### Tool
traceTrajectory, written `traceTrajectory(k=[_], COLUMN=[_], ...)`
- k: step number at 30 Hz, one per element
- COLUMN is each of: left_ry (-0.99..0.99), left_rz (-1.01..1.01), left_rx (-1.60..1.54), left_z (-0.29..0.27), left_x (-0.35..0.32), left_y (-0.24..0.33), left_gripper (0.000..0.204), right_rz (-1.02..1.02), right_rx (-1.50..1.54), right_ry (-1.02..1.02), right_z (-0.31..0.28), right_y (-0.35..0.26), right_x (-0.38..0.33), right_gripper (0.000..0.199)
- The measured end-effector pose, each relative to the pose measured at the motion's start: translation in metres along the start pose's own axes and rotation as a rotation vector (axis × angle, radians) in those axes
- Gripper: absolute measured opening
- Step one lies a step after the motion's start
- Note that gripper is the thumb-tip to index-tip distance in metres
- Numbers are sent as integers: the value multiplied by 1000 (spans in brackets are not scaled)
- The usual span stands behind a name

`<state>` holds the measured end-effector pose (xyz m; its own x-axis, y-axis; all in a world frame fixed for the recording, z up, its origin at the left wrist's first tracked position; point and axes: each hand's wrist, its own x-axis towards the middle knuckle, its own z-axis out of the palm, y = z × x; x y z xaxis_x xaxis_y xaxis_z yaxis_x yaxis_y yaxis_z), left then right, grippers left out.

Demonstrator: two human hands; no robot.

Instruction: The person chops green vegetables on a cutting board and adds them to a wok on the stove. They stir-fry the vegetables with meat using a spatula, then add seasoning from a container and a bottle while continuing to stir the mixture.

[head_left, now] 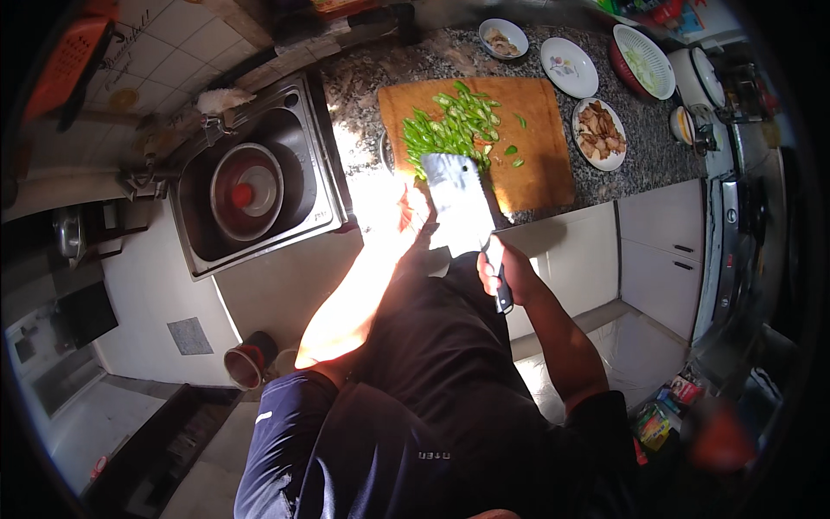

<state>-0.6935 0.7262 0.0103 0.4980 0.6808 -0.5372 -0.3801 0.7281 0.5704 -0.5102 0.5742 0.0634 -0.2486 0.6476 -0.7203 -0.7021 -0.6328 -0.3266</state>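
My right hand [512, 273] is wrapped round the dark handle of a cleaver [458, 203]. Its broad blade gleams in the sun and slants up and left over the front edge of a wooden cutting board [540, 173]. Sliced green peppers [445, 121] lie heaped on the board, just beyond the blade's tip, with a few loose pieces to the right. Left of the blade, by the counter's front edge, is my left hand [413, 212]. Strong glare washes out its fingers, so their pose and anything in them are unclear.
On the left, a steel sink [303, 203] holds a metal basin [226, 221]. A small bowl [503, 39], a white plate [569, 67], a plate of sliced meat [599, 134] and a colander [644, 60] stand behind and right of the board. A lidded pot [696, 78] is farther right.
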Motion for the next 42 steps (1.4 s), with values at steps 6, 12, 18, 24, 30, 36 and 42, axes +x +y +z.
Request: traceTrajectory(k=[6,12,18,24,30,36,42], left_ry=[150,205,222,177,-29,-12,9], left_rz=[110,131,111,-65,-59,-67,-47], left_rx=[143,198,181,-41,-324,-397,-421], left_z=[-21,-24,-32,-31,-40,-40,-43], left_x=[16,19,15,-14,-45,-53,-49], left_y=[-5,-13,-21,-6,-25,-29,-32], left_gripper=[21,19,18,13,18,18,17], right_rz=[-349,-537,-470,-779,-799,-723,-716], right_rx=[72,111,-1235,-1647,-1450,-1120,-1416], right_ry=[216,518,1086,1075,398,137,389], right_z=[-62,-66,-75,-33,-32,-60,24], right_y=[-23,-51,-64,-60,5,10,-4], right_x=[12,45,58,56,164,191,147], right_gripper=[30,31,41,33,30,39,42])
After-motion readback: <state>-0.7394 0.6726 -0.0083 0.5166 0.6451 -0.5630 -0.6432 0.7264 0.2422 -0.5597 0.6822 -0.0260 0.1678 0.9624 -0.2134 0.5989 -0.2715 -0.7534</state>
